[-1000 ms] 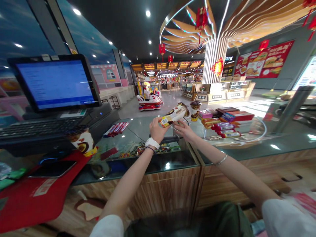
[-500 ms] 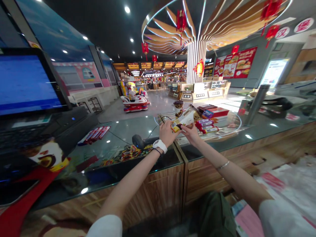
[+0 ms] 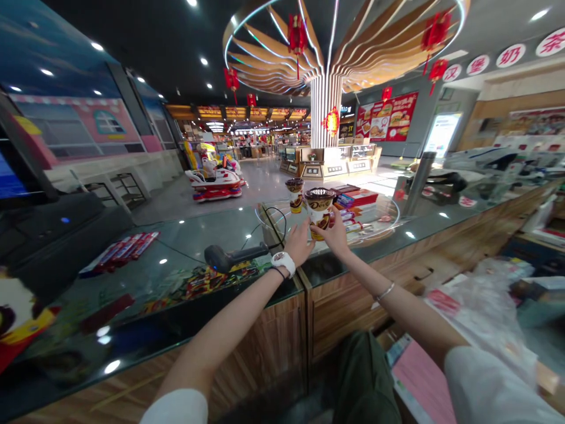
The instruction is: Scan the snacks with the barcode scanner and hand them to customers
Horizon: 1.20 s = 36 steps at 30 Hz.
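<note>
Both my hands are raised over the glass counter [image 3: 212,235]. My right hand [image 3: 333,231] grips a wrapped ice cream cone [image 3: 318,213], which stands upright with its dark lid on top. My left hand [image 3: 299,243], with a white watch on its wrist, has its fingertips against the lower part of the cone. A second, similar cone [image 3: 295,194] stands on the counter just beyond my hands. A black barcode scanner [image 3: 233,257] lies to the left of my left hand.
A black cable [image 3: 276,221] runs across the glass. Red stick snacks [image 3: 119,253] lie to the left, and a stack of boxed snacks [image 3: 355,197] stands to the right. A checkout terminal [image 3: 53,221] sits at far left. A steel post [image 3: 419,182] rises at right.
The cone has turned from tilted on its side to upright, lid up. The scanner has come into full view. The whole scene has shifted left, and the monitor has nearly left the view.
</note>
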Motion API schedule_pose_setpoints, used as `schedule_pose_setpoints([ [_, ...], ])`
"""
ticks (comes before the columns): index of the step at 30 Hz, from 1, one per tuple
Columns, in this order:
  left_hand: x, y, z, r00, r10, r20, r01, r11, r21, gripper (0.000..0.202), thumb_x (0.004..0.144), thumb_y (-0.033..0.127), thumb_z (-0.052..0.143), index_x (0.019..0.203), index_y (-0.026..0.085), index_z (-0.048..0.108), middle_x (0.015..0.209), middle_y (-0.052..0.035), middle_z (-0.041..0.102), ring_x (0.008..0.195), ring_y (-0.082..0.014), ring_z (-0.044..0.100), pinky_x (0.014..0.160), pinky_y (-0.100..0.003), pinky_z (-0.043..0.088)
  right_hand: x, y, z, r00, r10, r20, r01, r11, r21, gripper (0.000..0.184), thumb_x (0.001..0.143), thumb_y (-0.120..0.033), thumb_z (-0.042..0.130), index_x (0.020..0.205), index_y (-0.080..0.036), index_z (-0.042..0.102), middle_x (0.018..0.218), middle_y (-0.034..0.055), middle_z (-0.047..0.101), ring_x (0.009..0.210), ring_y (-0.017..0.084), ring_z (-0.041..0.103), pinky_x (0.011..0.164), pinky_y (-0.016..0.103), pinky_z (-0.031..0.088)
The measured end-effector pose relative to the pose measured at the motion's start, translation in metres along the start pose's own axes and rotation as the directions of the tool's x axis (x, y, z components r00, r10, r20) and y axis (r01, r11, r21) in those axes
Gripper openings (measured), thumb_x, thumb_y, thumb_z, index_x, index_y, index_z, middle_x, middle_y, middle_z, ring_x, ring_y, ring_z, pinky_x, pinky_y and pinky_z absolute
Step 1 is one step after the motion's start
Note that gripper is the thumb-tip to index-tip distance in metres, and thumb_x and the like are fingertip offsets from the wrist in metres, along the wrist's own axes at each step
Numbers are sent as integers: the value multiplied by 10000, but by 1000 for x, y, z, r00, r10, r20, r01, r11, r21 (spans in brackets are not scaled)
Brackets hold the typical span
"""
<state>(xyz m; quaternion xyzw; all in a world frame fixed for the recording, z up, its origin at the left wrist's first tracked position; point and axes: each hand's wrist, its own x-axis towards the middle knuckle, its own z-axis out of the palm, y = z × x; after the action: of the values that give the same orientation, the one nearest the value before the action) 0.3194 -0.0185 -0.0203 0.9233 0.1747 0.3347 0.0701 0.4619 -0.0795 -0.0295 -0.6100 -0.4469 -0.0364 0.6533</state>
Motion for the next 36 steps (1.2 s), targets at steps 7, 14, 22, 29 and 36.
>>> schedule_pose_setpoints([
  [7,-10,-14,4,997,-11,76,8,999,40,696,842,172,520,1495,101,292,1449,-194,526,1320,-274,539,1174,-498,350,-13,10,0,993,-35,112,46,995,-94,902,751,-445,746,1503,-199,315,1268,169,583,1127,319,578,992,511,481],
  [14,-14,-11,-2,997,-26,69,21,996,83,675,858,191,531,1483,64,309,1370,-220,585,1277,-301,571,1174,-496,343,-25,10,-11,956,-42,290,63,996,-65,950,771,-271,658,1573,-248,148,1349,162,533,1134,280,605,945,469,532],
  [22,-40,14,-20,995,27,97,-55,954,295,563,897,306,525,1431,144,456,1568,-185,371,1435,-336,382,1211,-539,248,-54,-9,-42,841,-176,512,341,907,-248,702,899,-292,529,1541,-214,253,1619,172,242,1479,305,304,1155,536,347],
  [29,-38,7,-9,988,8,152,-61,934,352,646,902,407,549,1478,141,428,1598,-186,308,1482,-384,269,1221,-586,166,-52,-5,-38,772,-108,626,483,741,-467,711,926,-356,530,1565,-221,250,1661,154,105,1509,378,186,1159,642,249],
  [36,-5,-16,11,988,-90,129,33,919,392,662,858,297,580,1469,89,434,1594,-213,296,1482,-399,255,1219,-596,143,-13,6,-12,751,-50,659,492,707,-507,746,876,-255,552,1561,-181,265,1658,168,88,1515,355,178,1178,609,233],
])
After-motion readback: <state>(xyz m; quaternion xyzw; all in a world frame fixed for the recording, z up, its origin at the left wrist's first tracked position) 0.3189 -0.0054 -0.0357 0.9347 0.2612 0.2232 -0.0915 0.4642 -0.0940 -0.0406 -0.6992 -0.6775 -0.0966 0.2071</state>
